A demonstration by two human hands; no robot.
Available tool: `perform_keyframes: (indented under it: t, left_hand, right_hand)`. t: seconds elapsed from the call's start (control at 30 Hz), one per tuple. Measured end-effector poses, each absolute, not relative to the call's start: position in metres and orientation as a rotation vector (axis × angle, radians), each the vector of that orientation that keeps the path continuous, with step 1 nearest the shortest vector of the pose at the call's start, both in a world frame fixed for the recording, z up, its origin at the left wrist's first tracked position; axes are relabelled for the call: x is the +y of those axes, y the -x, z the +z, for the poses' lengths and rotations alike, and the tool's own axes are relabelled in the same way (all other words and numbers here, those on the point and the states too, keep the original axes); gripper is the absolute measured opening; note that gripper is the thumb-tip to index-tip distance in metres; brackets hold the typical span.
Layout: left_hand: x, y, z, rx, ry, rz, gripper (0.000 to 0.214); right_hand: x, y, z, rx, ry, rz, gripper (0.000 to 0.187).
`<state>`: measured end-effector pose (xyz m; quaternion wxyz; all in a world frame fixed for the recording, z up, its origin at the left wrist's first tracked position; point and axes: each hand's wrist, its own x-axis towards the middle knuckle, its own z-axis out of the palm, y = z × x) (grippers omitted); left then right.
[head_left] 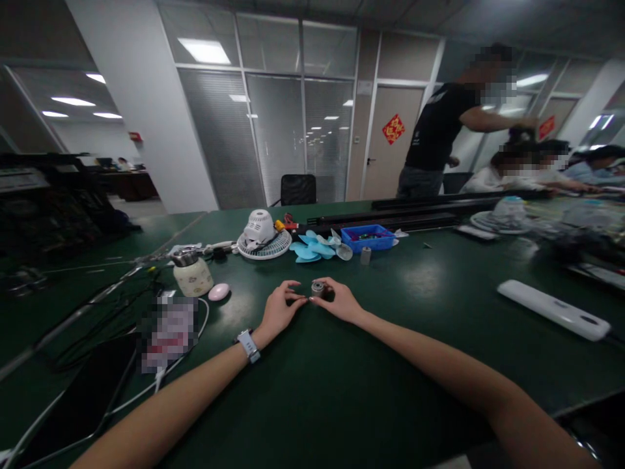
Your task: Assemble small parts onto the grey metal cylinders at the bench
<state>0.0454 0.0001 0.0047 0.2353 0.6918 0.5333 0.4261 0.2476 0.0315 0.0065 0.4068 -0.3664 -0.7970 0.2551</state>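
A small metal cylinder (318,288) with a round opening in its top stands upright over the green table. My right hand (339,301) is closed around it, thumb low in front and fingertips at its upper edge. Just left of it, my left hand (282,306) is curved into a C with thumb and fingers apart. Nothing shows between them, and the thumb tip comes close to the cylinder's base. Farther back stands a similar grey cylinder (366,255), next to a blue tray (370,245) of small parts.
Light-blue fan blades (312,247) and a white fan housing (260,228) lie behind my hands. To the left are a patterned jar (192,275), a pink egg-shaped object (219,292), a black tablet (81,397) and cables. A white power strip (551,309) lies right; a person (439,130) stands beyond.
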Motion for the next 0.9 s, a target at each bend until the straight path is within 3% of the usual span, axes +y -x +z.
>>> perform_keyframes:
  t: [0.17, 0.3, 0.53, 0.7, 0.8, 0.9]
  left_hand:
    - [-0.003, -0.042, 0.006, 1.497, -1.860, 1.214, 0.049]
    - [-0.004, -0.037, 0.006, 1.626, -1.709, 1.300, 0.041]
    - [0.001, -0.036, 0.000, 1.645, -1.670, 1.300, 0.031]
    - [0.001, -0.037, 0.001, 1.668, -1.666, 1.301, 0.028]
    - [0.001, -0.036, 0.001, 1.659, -1.671, 1.299, 0.027]
    - [0.001, -0.036, 0.000, 1.665, -1.677, 1.331, 0.026]
  right_hand:
    - [0.032, -0.246, 0.005, -2.024, 0.909, 0.642, 0.045]
    - [0.044, -0.273, 0.005, -1.985, 0.936, 0.627, 0.042]
    - [0.111, -0.384, 0.006, -1.663, 1.374, 0.167, 0.043]
    - [0.152, -0.420, 0.002, -1.668, 1.556, 0.052, 0.041]
    - [0.163, -0.423, -0.005, -1.666, 1.603, 0.093, 0.045]
    - [0.152, -0.414, -0.005, -1.595, 1.611, -0.033, 0.059]
